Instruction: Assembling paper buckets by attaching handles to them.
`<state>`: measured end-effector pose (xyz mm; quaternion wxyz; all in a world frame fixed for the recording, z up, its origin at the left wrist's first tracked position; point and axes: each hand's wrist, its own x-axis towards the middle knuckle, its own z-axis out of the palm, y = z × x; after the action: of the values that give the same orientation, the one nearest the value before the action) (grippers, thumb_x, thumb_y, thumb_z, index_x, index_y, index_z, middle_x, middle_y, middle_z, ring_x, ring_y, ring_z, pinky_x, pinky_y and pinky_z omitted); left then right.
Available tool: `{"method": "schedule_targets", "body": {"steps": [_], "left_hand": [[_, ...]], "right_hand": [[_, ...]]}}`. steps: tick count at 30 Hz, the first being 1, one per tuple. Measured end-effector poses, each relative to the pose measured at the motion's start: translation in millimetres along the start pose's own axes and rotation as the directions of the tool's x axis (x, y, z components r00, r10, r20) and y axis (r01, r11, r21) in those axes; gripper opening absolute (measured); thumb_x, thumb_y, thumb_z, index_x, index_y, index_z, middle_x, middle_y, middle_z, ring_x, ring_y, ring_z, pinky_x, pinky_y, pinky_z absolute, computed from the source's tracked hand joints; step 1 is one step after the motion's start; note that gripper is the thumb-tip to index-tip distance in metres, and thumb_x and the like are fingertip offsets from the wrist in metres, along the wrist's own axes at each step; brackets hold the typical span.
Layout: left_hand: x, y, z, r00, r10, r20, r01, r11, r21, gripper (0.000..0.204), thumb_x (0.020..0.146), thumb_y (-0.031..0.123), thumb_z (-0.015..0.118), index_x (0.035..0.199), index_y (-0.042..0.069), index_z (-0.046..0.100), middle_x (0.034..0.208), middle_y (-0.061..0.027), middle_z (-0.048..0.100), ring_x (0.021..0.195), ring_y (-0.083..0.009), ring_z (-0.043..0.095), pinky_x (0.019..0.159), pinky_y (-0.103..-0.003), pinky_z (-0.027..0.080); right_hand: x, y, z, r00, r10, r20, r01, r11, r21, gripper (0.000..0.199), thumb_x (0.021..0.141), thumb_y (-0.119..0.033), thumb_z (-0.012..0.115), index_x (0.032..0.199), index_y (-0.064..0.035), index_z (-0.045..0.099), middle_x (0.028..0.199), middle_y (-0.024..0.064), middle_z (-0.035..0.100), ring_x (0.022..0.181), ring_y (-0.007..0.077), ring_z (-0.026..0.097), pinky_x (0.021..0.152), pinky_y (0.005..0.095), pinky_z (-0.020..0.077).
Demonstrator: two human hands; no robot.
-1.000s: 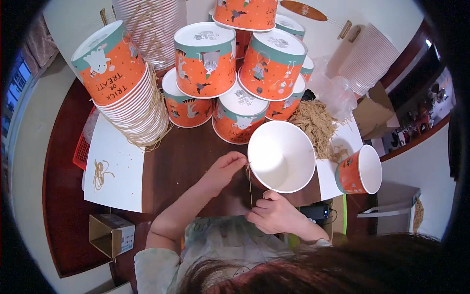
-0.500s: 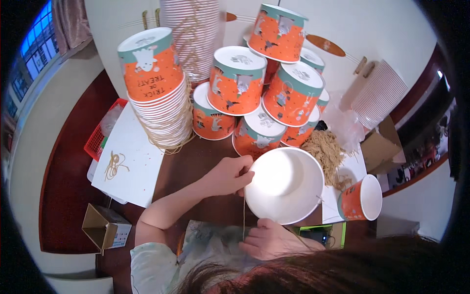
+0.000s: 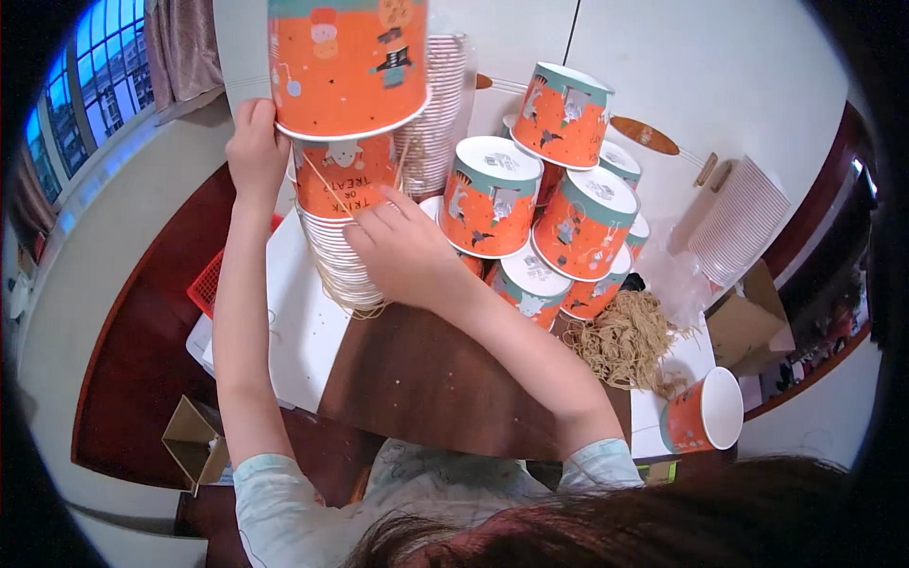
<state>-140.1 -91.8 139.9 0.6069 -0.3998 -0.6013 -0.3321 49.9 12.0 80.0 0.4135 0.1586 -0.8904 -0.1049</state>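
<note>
An orange and green paper bucket (image 3: 350,76) hangs upside down above the tall stack of nested paper buckets (image 3: 341,246) at the left. At its lower left rim, my left hand (image 3: 256,151) is closed on it. My right hand (image 3: 407,246) is in front of the stack, its fingers closed on tan twine (image 3: 327,182) that runs down from the raised bucket. The fingertips are partly hidden. More twine loops drape along the stack's sides.
Several upturned buckets (image 3: 492,204) form a pile at the centre back. A twine heap (image 3: 625,336) lies right of it, near a single bucket (image 3: 696,412) on its side. A red basket (image 3: 205,284) stands left; an open carton (image 3: 194,440) sits below.
The bucket that was low before me with its mouth up is now raised at the left, upside down over the stack. Both hands moved up and left with it.
</note>
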Motion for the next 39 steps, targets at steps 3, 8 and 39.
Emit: {"method": "schedule_targets", "body": {"steps": [3,8,39], "left_hand": [[-22.8,-28.1,25.7,0.973,-0.074,0.220,0.048,0.991,0.121,0.017,0.076,0.008,0.054,0.091,0.006,0.046,0.089,-0.0114,0.051,0.075,-0.0327,0.055,0.056,-0.040,0.047],[-69.8,-36.6,29.9,0.846,-0.243,0.475,0.250,0.967,0.050,0.017,0.077,0.005,0.049,0.094,0.004,0.044,0.090,-0.0170,0.051,0.080,-0.0363,0.054,0.063,-0.044,0.045],[-82.9,113.8,-0.9,0.952,-0.157,0.263,0.230,0.934,-0.274,0.066,0.064,0.016,0.069,0.119,0.001,0.036,0.123,-0.0185,0.034,0.118,-0.0367,0.030,0.099,-0.044,0.026]], "right_hand": [[9.8,8.1,30.4,0.999,0.038,0.033,-0.038,0.999,-0.001,0.016,0.069,-0.008,0.050,0.084,-0.0030,0.054,0.084,0.0091,0.056,0.086,0.0233,0.053,0.093,0.0380,0.0359],[-15.1,4.2,68.5,0.994,0.090,0.068,-0.093,0.994,0.053,0.013,0.069,-0.007,0.049,0.081,-0.0040,0.052,0.079,0.0091,0.055,0.083,0.0240,0.053,0.089,0.0369,0.0370],[-112.2,-31.2,-81.4,0.975,-0.026,0.218,-0.175,0.511,0.842,0.019,0.077,-0.014,0.057,0.093,-0.0064,0.053,0.085,0.0084,0.056,0.085,0.0271,0.053,0.076,0.0364,0.0416]]}}
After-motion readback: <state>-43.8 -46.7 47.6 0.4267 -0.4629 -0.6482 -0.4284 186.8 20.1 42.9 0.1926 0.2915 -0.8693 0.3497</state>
